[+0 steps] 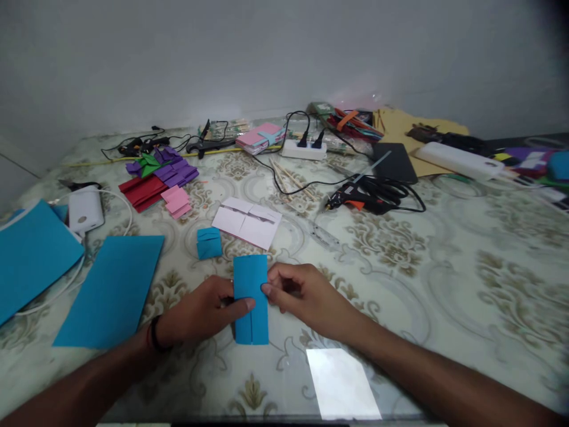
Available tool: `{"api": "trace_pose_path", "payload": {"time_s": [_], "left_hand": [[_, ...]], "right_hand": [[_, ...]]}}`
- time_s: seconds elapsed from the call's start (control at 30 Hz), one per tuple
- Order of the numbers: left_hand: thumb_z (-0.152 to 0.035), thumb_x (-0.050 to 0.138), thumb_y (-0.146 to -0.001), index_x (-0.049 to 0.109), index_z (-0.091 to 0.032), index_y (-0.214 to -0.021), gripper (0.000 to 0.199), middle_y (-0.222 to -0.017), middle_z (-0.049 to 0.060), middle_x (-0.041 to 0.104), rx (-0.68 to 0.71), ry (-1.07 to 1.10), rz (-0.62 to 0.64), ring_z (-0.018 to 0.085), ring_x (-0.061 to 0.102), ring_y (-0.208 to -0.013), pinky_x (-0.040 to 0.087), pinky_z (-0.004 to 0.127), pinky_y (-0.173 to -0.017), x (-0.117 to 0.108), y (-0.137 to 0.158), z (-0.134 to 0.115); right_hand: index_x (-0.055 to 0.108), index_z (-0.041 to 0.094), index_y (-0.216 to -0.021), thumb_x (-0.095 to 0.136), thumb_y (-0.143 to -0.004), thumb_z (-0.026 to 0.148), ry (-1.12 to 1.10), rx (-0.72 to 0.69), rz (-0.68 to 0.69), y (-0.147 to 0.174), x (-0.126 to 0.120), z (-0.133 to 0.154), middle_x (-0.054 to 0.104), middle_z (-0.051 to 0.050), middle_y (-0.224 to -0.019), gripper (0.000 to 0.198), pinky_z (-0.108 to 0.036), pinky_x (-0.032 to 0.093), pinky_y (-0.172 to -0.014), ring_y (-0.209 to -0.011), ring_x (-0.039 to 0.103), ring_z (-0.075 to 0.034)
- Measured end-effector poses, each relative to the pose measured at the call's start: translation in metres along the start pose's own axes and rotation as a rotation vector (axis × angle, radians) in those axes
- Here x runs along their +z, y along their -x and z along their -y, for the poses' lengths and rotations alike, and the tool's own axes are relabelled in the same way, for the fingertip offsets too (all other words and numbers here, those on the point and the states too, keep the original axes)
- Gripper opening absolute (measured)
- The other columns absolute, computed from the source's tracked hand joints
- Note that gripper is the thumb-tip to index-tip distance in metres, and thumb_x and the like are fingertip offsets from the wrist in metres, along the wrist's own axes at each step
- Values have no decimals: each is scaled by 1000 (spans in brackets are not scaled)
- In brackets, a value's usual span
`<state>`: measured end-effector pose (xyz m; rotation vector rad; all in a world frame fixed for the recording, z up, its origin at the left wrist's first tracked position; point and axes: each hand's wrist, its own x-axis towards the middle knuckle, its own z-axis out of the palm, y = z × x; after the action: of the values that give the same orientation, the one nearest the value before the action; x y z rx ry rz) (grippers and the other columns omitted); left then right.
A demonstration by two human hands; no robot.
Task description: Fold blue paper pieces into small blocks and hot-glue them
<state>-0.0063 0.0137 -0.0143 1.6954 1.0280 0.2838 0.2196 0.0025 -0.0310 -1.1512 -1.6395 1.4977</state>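
A folded strip of blue paper (251,276) stands lengthwise between my hands, with a seam down its lower half. My left hand (208,311) grips its left edge, the thumb lying across the front and the fingers behind. At the right edge, my right hand (302,293) pinches the paper between thumb and fingers. Just beyond lies a small folded blue paper square (208,244). Beside that is a white folded sheet (248,222) with its flaps meeting in the middle.
Large blue sheets (113,290) and a white power bank (86,209) with a cable lie left. Purple folded papers (175,169) and a red one (143,192) sit behind. A black glue gun (362,196) rests right, near a white power strip (304,150).
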Motion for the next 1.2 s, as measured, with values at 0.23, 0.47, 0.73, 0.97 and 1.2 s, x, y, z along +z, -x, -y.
{"api": "trace_pose_path", "payload": {"time_s": [0.23,0.47,0.73,0.97,1.2], "left_hand": [[-48,52,-98,50,-17,-66,45,-64,-3,46,-20,-16,-90,12,38,-62,29,26,-57,5,0,5],[-45,62,-89,44,-20,-64,40,-63,-3,47,-91,-17,-179,13,42,-61,33,26,-57,9,3,2],[-49,65,-87,50,-20,-64,41,-63,-2,56,-99,-9,-203,15,50,-64,42,27,-62,11,5,7],[-46,69,-86,67,-18,-65,34,-66,1,72,-112,157,-275,18,65,-68,52,27,-69,11,5,1],[-45,70,-83,64,-19,-60,36,-65,3,74,-100,271,-437,19,68,-67,55,30,-72,6,3,-2]], "right_hand": [[61,18,-76,74,-90,41,-61,6,-2,0,5,-1,48,6,-62,30,-24,33,-55,-58,40,-10],[64,18,-78,70,-88,33,-56,25,-9,0,8,0,52,4,-64,19,-23,35,-55,-59,42,-10],[60,19,-76,65,-82,20,-51,-32,-34,2,7,1,52,4,-68,8,-23,37,-58,-62,45,-11],[56,20,-72,60,-74,13,-39,-24,-45,1,4,1,51,4,-67,8,-23,37,-58,-63,46,-11],[54,20,-69,60,-72,16,-9,5,-73,-4,-4,3,50,5,-65,7,-24,36,-58,-62,44,-11]]}}
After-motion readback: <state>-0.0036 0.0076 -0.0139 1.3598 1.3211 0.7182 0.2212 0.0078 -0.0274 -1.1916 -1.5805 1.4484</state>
